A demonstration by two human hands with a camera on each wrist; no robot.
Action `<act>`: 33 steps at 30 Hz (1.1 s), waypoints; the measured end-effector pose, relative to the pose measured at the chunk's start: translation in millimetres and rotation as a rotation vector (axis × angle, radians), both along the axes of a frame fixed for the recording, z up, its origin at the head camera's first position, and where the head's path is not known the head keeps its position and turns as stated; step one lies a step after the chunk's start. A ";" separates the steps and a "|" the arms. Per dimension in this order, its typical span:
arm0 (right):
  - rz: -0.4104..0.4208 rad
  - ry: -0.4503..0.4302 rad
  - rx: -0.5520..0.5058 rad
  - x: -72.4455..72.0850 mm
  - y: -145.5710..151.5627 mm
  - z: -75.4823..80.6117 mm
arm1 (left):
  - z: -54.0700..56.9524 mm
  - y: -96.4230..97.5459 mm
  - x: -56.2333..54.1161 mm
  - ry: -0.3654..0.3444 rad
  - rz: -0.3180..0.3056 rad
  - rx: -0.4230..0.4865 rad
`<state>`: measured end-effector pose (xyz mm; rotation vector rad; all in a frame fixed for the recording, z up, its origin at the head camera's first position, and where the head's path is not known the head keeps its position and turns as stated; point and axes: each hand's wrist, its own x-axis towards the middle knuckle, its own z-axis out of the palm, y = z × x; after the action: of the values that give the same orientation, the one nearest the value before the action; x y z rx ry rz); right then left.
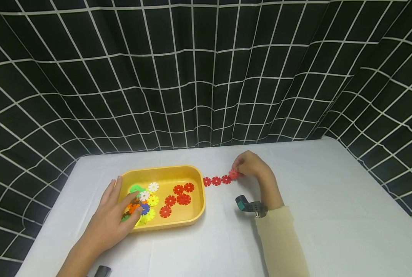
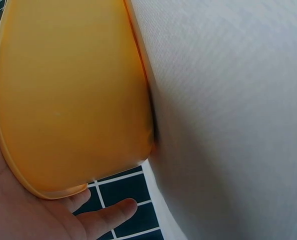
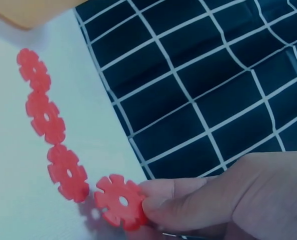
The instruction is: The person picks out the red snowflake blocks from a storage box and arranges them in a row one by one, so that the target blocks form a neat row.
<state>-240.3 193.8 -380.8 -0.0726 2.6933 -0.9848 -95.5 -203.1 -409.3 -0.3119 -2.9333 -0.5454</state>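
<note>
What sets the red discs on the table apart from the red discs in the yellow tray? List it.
The red discs on the table lie in a neat row beside the tray; the red discs in the yellow tray lie scattered, some overlapping. The right hand pinches the row's end disc; no hand touches the tray's red ones, since the left hand rests on mixed-colour discs. Both sets share the notched flower shape and colour.

The desk (image 1: pixel 316 215) is plain white. The tray (image 1: pixel 195 215) is yellow-orange; in it lie red discs (image 1: pixel 178 195) and a mixed heap (image 1: pixel 142 204) of green, white, yellow, orange and blue ones. The row of discs (image 1: pixel 216 180) on the desk is all red. The backdrop curtain (image 1: pixel 206 77) is black with a white grid. One sleeve (image 1: pixel 282 242) is cream.
</note>
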 end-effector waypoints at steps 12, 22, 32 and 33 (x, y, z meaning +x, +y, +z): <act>-0.027 -0.047 0.092 0.2 -1.1 -4.4 | 0.1 -0.4 -0.5 0.008 -0.002 -0.002; -0.036 -0.055 0.120 -0.1 -2.6 -6.4 | 0.9 0.3 -0.4 0.004 0.002 -0.008; -0.027 -0.023 0.117 2.8 -5.4 -3.1 | 1.3 -0.3 -0.4 0.007 -0.007 0.000; -0.024 -0.014 0.120 3.0 -6.3 -2.2 | 1.3 -0.3 -0.4 0.007 -0.006 -0.001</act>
<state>-237.3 187.6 -383.0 -0.0094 2.7401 -0.8247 -95.9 -203.4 -407.9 -0.3229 -2.9264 -0.5431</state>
